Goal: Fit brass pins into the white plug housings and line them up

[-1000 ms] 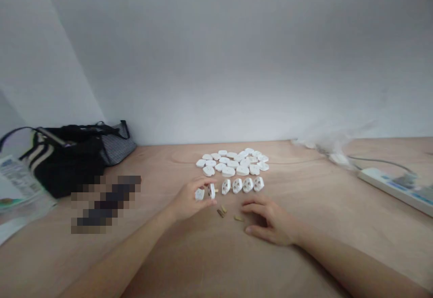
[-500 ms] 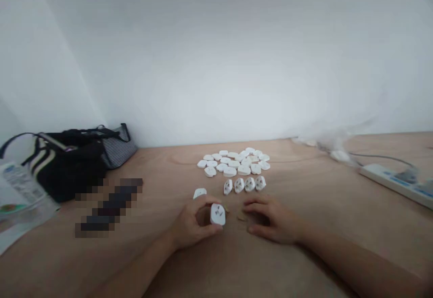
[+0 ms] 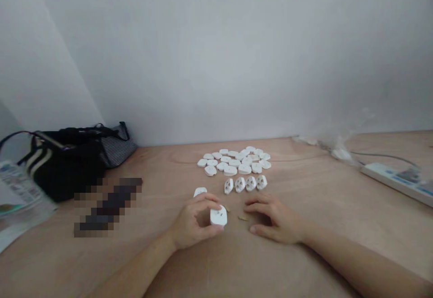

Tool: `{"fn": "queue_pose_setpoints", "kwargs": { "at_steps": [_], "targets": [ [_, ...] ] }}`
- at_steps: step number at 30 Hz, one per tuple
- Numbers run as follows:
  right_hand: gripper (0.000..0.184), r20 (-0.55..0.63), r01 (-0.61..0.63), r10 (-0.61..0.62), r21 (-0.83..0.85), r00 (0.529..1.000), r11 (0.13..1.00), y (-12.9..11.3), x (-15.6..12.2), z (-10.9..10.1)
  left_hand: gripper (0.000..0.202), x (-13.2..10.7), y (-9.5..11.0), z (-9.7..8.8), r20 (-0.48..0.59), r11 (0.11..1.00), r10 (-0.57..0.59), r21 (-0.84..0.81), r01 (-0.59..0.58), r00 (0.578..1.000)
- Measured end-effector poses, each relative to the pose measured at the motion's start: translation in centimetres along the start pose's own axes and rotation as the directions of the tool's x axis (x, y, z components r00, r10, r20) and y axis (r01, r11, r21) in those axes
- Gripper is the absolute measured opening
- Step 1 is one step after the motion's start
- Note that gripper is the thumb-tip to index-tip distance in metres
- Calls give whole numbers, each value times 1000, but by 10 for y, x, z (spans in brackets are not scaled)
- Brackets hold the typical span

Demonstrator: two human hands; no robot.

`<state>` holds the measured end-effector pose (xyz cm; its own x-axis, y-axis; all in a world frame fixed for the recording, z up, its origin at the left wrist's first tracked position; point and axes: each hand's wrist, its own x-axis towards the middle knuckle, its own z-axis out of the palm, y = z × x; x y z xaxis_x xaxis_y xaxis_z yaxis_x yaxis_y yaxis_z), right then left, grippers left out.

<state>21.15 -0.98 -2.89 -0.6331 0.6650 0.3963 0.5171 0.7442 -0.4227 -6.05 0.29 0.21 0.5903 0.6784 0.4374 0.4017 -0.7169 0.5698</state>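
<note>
My left hand [image 3: 191, 221] is closed on a white plug housing [image 3: 219, 217], thumb below and fingers above, its slotted face partly showing. My right hand [image 3: 279, 221] rests on the table to the right with fingers apart and nothing in them. Between the hands lie a small brass-coloured pin [image 3: 242, 218] and a second brass piece [image 3: 227, 208]. Just behind my left fingers sits another white housing [image 3: 200, 192], partly covered. Beyond the hands, several white plug pieces [image 3: 240, 184] stand on edge in a row, their hollow insides facing me.
A loose cluster of white plug housings [image 3: 230, 170] lies behind the row. At left are a black bag [image 3: 74, 167], a plastic packet [image 3: 23, 194] and a blurred-out dark object [image 3: 113, 205]. A white power strip [image 3: 395, 183] and clear plastic wrap [image 3: 338, 146] lie at right.
The housing in my left hand has tilted back, so its slotted face now points more upward. My right hand has stayed almost still.
</note>
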Motion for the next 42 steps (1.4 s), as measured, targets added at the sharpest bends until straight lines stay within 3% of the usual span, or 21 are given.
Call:
{"fn": "queue_pose_setpoints", "kwargs": {
  "at_steps": [8,11,15,20,23,27,32,37,42],
  "targets": [
    [41,14,-2,2,12,1000,1000,-1,1,-1,11,0,1,-1,6,999,28,44,-28,1000],
    [42,14,-1,1,5,1000,1000,-1,0,-2,29,0,-6,-1,-100,1000,-23,14,25,995],
    [42,12,1,-2,13,1000,1000,0,0,-1,43,-1,-20,0,-214,982,-176,-100,158,961],
    [41,6,4,-4,4,1000,1000,0,0,-1,52,3,-28,-2,-255,962,-237,-196,190,937],
    [41,7,-4,3,11,1000,1000,-1,0,-2,57,13,-28,-5,-198,969,-236,-120,215,951],
    [41,15,-10,10,9,1000,1000,-2,1,-3,64,29,-32,-10,-30,979,-200,22,201,979],
    [43,34,-20,19,8,999,1000,-1,2,-4,65,45,-50,-16,144,958,-273,134,255,951],
    [42,29,-11,11,-5,1000,1000,-1,1,-5,62,51,-66,-19,196,953,-289,154,262,937],
    [42,32,-8,8,-9,999,1000,0,2,-5,72,58,-60,-18,173,956,-250,201,214,953]
  ]
}}
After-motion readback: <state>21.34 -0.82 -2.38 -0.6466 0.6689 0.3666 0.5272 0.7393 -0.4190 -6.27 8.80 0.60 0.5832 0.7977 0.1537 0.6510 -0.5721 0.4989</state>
